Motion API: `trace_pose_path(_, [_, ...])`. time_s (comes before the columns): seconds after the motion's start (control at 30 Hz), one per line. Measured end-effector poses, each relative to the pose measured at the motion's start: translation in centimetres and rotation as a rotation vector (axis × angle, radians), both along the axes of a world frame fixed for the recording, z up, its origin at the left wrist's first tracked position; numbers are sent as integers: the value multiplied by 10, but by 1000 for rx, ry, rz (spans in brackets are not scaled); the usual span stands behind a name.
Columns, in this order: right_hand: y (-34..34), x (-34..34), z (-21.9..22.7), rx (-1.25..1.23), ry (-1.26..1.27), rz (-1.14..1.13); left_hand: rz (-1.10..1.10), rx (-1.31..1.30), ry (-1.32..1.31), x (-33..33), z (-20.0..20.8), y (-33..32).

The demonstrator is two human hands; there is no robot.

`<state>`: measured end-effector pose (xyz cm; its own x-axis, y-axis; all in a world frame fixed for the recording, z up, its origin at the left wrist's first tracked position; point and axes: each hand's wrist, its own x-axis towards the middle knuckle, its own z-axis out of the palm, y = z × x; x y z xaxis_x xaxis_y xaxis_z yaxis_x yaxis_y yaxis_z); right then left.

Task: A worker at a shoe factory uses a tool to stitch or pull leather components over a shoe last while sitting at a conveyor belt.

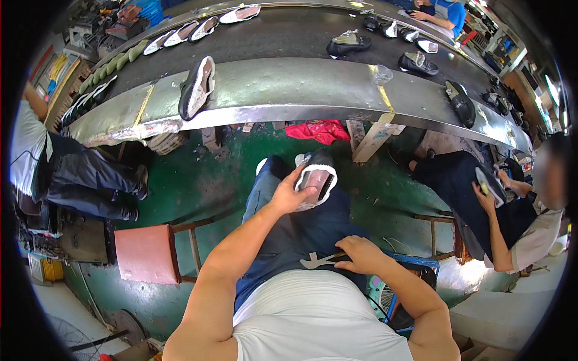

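My left hand (pixel 290 194) is closed round the side of a black shoe (pixel 320 160) with a white collar edge, held above my lap. The shoe's opening faces up toward me and shows a pinkish-brown inside. Lower down, my right hand (pixel 363 255) grips the handle of a small hammer (pixel 317 260). Its pale metal head lies over my dark blue trousers, pointing left, apart from the shoe. Part of the handle is hidden under my fingers.
A dark conveyor (pixel 283 42) with a metal edge runs across ahead, carrying several shoes. One black-and-white shoe (pixel 197 89) sits on that edge. A pinkish stool (pixel 146 254) stands left. Co-workers are on both sides; the right one holds a shoe (pixel 490 188). Red cloth (pixel 318 130) lies below the conveyor.
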<state>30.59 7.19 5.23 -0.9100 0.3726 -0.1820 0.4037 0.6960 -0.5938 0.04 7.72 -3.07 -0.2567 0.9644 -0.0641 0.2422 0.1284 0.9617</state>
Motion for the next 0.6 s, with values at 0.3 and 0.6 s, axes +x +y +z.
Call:
trace_pose_path(0.3, [14,16,4,-89,-42,102,-84,-109,-231,1,72,-9])
trace_pose_path(0.6, [8,41,-11,-831,-107,-286,73,-395,-218,21,28,-61])
